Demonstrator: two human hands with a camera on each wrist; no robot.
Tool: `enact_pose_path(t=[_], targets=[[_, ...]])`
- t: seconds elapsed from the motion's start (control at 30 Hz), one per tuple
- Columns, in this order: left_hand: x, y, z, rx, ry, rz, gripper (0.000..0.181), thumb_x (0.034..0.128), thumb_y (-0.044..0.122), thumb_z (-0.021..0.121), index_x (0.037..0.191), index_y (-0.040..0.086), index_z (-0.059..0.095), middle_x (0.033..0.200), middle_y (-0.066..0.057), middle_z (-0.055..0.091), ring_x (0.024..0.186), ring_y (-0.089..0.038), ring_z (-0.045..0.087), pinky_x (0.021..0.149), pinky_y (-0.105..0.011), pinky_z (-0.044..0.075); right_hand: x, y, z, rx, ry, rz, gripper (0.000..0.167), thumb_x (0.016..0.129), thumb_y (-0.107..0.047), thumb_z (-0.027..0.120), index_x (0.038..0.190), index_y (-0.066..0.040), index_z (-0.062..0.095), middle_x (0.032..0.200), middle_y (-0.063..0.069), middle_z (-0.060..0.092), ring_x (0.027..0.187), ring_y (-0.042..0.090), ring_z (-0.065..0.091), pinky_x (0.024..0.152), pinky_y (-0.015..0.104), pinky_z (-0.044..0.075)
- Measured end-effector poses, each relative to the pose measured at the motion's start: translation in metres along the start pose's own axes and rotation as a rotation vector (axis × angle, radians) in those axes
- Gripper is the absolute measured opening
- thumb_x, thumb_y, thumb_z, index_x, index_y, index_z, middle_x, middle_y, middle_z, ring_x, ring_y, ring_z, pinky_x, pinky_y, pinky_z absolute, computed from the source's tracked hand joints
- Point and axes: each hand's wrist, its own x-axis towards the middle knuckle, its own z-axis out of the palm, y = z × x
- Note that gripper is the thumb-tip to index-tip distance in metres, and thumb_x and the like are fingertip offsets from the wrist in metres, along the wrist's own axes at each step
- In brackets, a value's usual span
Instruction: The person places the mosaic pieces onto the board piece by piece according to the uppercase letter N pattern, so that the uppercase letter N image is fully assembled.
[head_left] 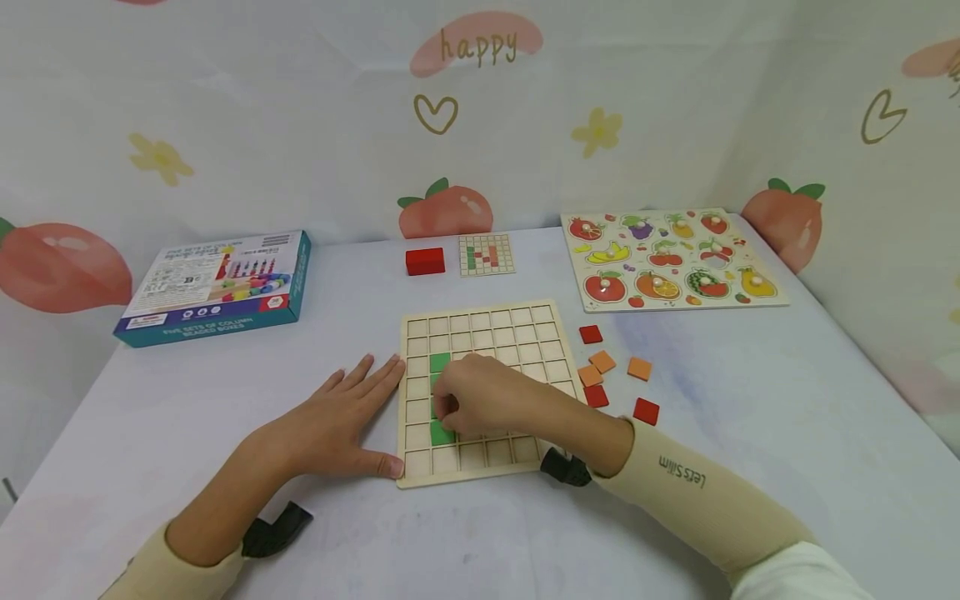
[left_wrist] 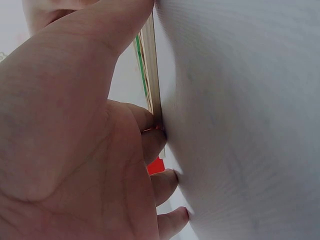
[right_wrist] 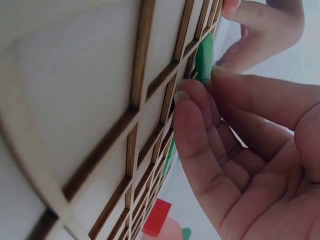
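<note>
In the head view, the left hand [head_left: 330, 425] lies with spread, straight fingers on the table, its thumb and index fingertips against the left edge of the wooden grid board [head_left: 480, 481]. From the left wrist view, the palm [left_wrist: 95, 165] is beside the board's edge [left_wrist: 153, 75]. Over the second column from the left, the right hand [head_left: 487, 396] bends its fingers down. Its thumb and fingertips [right_wrist: 250, 155] meet at the edge of a green tile [right_wrist: 204, 57], which looks slightly raised. Green tiles [head_left: 440, 362] show above and below the hand; the fingers partly hide that column.
Red [head_left: 647, 411] and orange tiles [head_left: 640, 368] lie right of the board. Behind it are a red block [head_left: 425, 262] and a small pattern card [head_left: 487, 254]. A fruit puzzle [head_left: 675, 262] lies back right, a teal-edged box [head_left: 217, 287] back left.
</note>
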Motion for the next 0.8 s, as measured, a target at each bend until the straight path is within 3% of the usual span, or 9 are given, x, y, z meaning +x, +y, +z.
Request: enact_pose_path(t=[0.4, 0.57, 0.8], targets=[[0.000, -0.001, 0.001, 0.000, 0.001, -0.001, 0.129, 0.0665, 0.087, 0.060, 0.163, 0.016, 0.012, 0.167, -0.004, 0.011, 0.152, -0.039, 0.001, 0.116, -0.064, 0.007, -0.020, 0.023, -0.020, 0.052, 0.055, 0.068, 0.011, 0.089, -0.007, 0.073, 0.082, -0.016, 0.074, 0.074, -0.011, 0.064, 0.075, 0.011, 0.058, 0.070, 0.027, 0.050], [-0.001, 0.000, 0.001, 0.009, 0.003, 0.004, 0.129, 0.0666, 0.088, 0.060, 0.163, 0.016, 0.013, 0.167, -0.004, 0.012, 0.152, -0.039, 0.002, 0.117, -0.064, 0.007, -0.040, 0.048, -0.037, 0.064, 0.090, 0.134, 0.006, 0.091, -0.010, 0.073, 0.087, -0.014, 0.075, 0.079, -0.008, 0.064, 0.079, 0.014, 0.058, 0.072, 0.030, 0.051], [0.000, 0.001, -0.001, 0.004, -0.010, -0.001, 0.129, 0.0670, 0.087, 0.060, 0.163, 0.015, 0.012, 0.168, -0.005, 0.011, 0.151, -0.040, 0.002, 0.116, -0.065, 0.008, -0.062, 0.093, -0.069, 0.114, 0.106, 0.303, 0.006, 0.092, -0.013, 0.072, 0.096, -0.010, 0.074, 0.088, 0.002, 0.064, 0.083, 0.020, 0.058, 0.071, 0.033, 0.051]])
